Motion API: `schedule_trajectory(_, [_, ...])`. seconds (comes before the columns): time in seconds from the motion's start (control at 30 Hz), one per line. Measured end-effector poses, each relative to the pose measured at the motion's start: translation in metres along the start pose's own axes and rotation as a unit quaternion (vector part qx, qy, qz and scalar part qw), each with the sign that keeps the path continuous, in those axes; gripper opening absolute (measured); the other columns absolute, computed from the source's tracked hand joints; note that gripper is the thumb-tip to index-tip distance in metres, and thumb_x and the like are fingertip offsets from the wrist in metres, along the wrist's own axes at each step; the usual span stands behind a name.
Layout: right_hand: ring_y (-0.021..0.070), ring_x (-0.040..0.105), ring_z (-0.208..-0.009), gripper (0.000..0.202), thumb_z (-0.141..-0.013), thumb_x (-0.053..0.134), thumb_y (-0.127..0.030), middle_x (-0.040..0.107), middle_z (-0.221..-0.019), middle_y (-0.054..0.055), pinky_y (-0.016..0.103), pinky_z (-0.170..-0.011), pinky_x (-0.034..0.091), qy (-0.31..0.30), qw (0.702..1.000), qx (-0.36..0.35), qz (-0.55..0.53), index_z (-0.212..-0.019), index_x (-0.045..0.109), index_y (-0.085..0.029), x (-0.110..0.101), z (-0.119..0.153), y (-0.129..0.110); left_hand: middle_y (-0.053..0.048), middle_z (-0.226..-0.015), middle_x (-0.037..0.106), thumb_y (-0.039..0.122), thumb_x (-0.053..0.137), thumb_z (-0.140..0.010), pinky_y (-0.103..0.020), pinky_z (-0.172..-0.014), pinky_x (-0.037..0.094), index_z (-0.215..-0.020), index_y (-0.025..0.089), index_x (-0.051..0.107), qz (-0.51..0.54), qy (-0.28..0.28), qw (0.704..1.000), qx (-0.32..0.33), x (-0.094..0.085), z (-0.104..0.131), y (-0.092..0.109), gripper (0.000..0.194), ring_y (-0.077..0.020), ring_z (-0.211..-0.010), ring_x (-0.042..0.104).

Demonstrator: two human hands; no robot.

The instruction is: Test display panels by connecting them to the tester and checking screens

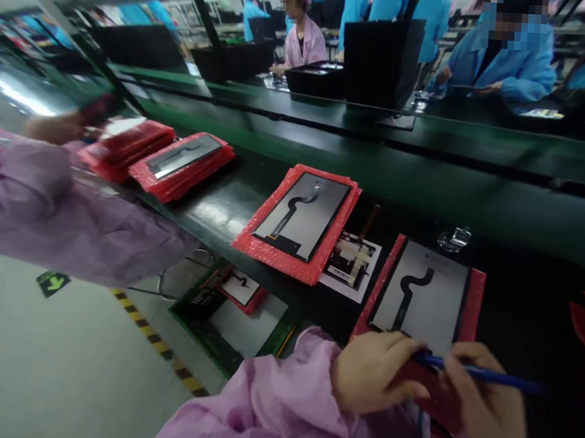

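Note:
My left hand is over the near end of a flat display panel, its fingers curled around something I cannot make out. The panel has a black curved ribbon cable and lies on red bubble wrap. My right hand grips a blue pen, whose left end reaches the fingertips of my left hand. Dark red material shows below the pen between my hands. To the left, another panel rests on a red bubble-wrap stack, partly over a white sheet with a circuit part.
Further left are bubble-wrap stacks and a co-worker's pink sleeve. A clear tape piece lies behind my panel. Below the bench edge stands a green-edged bin. A raised green ledge runs along the back.

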State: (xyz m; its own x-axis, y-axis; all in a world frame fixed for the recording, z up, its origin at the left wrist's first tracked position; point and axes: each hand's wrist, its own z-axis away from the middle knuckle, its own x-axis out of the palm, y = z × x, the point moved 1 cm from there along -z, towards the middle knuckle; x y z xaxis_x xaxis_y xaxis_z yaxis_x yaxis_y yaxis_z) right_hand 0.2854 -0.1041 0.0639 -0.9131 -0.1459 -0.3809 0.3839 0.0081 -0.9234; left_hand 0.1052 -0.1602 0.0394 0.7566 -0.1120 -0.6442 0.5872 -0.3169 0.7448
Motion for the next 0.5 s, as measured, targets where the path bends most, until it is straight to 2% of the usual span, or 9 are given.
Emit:
schedule_trajectory(0.07, [0.0139, 0.054, -0.048, 0.036, -0.085, 0.063, -0.054, 0.055, -0.057, 0.001, 0.023, -0.044, 0.045, -0.033, 0.999, -0.006, -0.010, -0.071, 0.061, -0.021, 0.016, 0.019, 0.003, -0.009, -0.103, 0.073, 0.038, 0.047, -0.100, -0.030, -0.075, 0.056, -0.118, 0.016, 0.054, -0.007, -0.098, 0.995, -0.027, 0.013, -0.002, 0.001, 0.029, -0.0228, -0.090, 0.072])
schedule_trajectory(0.13, [0.0131, 0.055, -0.053, 0.037, -0.089, 0.057, -0.053, 0.056, -0.061, 0.000, 0.021, -0.048, 0.046, -0.019, 0.999, -0.011, -0.043, -0.073, 0.060, -0.020, 0.030, 0.031, 0.009, -0.009, -0.095, 0.074, 0.027, 0.043, -0.100, -0.029, -0.069, 0.053, -0.105, 0.016, 0.055, -0.027, -0.152, 0.986, -0.065, 0.021, -0.002, 0.001, 0.018, -0.0227, -0.084, 0.072])
schedule_trajectory(0.27, [0.0123, 0.053, -0.059, 0.043, -0.094, 0.050, -0.055, 0.053, -0.064, 0.000, 0.020, -0.055, 0.046, 0.034, 0.997, 0.023, -0.072, -0.071, 0.054, -0.020, 0.050, 0.041, 0.020, -0.008, -0.093, 0.075, 0.027, 0.040, -0.101, -0.029, -0.065, 0.047, -0.105, 0.017, 0.056, -0.029, -0.188, 0.978, -0.086, 0.018, 0.004, 0.001, 0.019, -0.0237, -0.080, 0.072])
schedule_trajectory(0.4, [0.0124, 0.049, -0.054, 0.049, -0.096, 0.044, -0.060, 0.049, -0.059, -0.001, 0.022, -0.051, 0.042, 0.086, 0.989, 0.046, -0.114, -0.067, 0.050, -0.020, 0.058, 0.045, 0.020, -0.008, -0.087, 0.075, 0.032, 0.033, -0.102, -0.030, -0.060, 0.042, -0.101, 0.019, 0.057, 0.004, -0.231, 0.969, -0.094, 0.007, 0.013, -0.003, 0.028, -0.0231, -0.074, 0.071])
schedule_trajectory(0.5, [0.0122, 0.048, -0.055, 0.050, -0.096, 0.045, -0.060, 0.049, -0.060, -0.001, 0.023, -0.052, 0.041, 0.108, 0.982, 0.046, -0.146, -0.066, 0.048, -0.021, 0.063, 0.048, 0.015, -0.008, -0.084, 0.073, 0.039, 0.028, -0.103, -0.030, -0.058, 0.040, -0.095, 0.020, 0.057, 0.034, -0.231, 0.968, -0.087, 0.003, 0.015, -0.006, 0.036, -0.0222, -0.069, 0.068])
